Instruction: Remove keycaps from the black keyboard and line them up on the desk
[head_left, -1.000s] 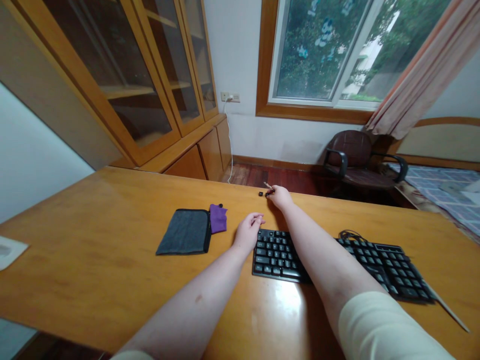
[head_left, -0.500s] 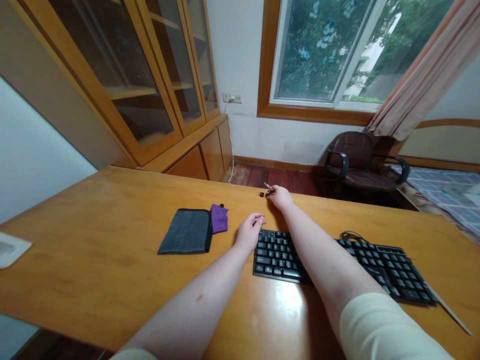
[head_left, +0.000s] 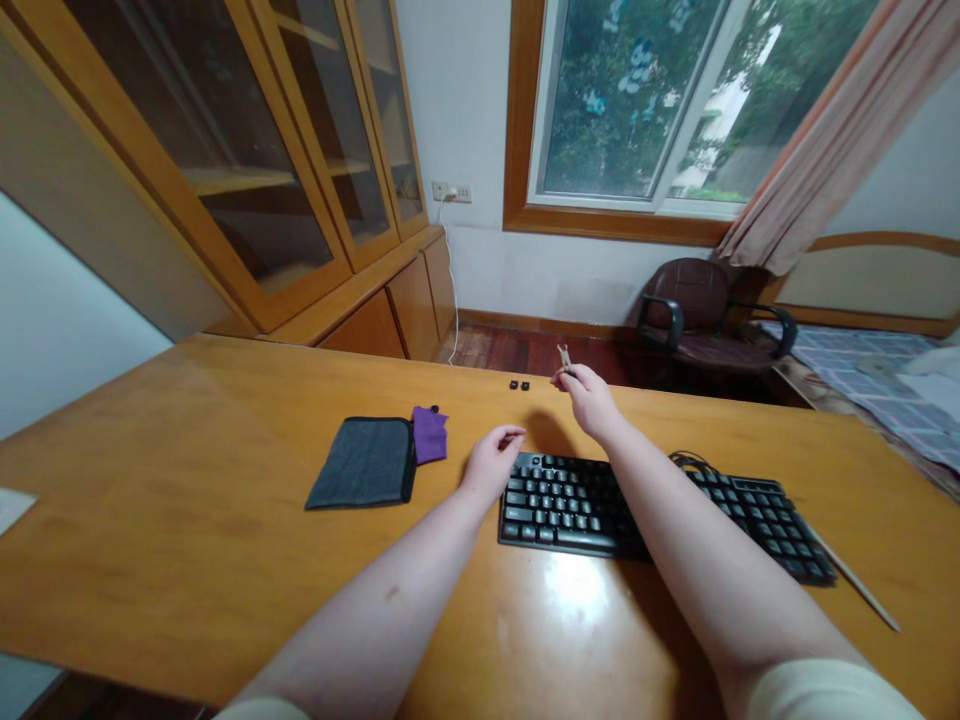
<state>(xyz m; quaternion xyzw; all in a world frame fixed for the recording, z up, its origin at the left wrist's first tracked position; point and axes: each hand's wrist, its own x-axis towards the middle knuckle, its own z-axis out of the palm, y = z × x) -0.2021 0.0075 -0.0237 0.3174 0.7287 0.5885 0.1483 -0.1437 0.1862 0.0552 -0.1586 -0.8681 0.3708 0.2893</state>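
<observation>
two keycaps (head_left: 519,385), one keyboard (head_left: 660,510), one pouch (head_left: 361,476).

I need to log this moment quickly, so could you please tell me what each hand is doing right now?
Left hand: loosely curled, holding nothing, at the keyboard's left end.
Right hand: closed on a small metal tool, raised beyond the keyboard.

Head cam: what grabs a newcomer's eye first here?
The black keyboard lying across the near middle of the wooden desk, with both bare forearms reaching over it. The right hand is raised past the keyboard's far edge, pinching a small tool, near two tiny black keycaps by the desk's far edge. The left hand rests at the keyboard's left end, beside a grey pouch and purple cloth.
</observation>
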